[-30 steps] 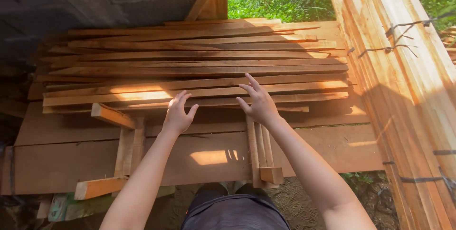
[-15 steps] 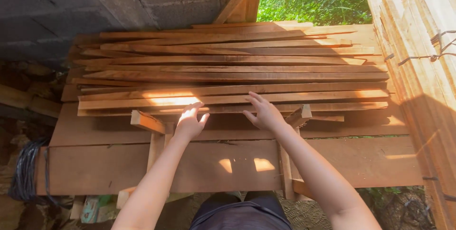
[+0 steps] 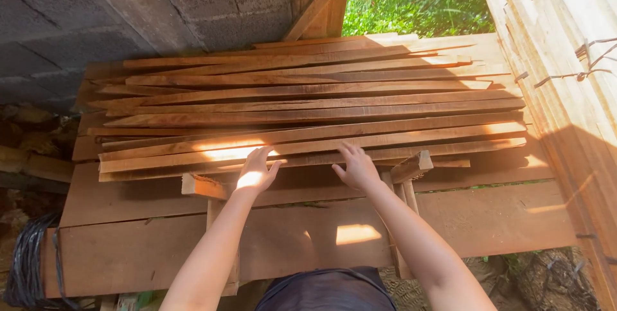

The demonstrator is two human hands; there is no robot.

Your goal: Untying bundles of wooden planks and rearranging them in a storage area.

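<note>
Both hands lie flat, fingers spread and gripping nothing, left hand (image 3: 255,173) and right hand (image 3: 357,168) on the slats (image 3: 308,137) at the stack's six o'clock edge.

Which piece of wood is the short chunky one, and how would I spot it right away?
Find the big pile of long thin slats lying across the wide boards. Go to its near edge, just right of the right hand. There the short block pokes out from under the slats, thick and stubby with a square cut end, while its neighbours are long and flat.
</note>
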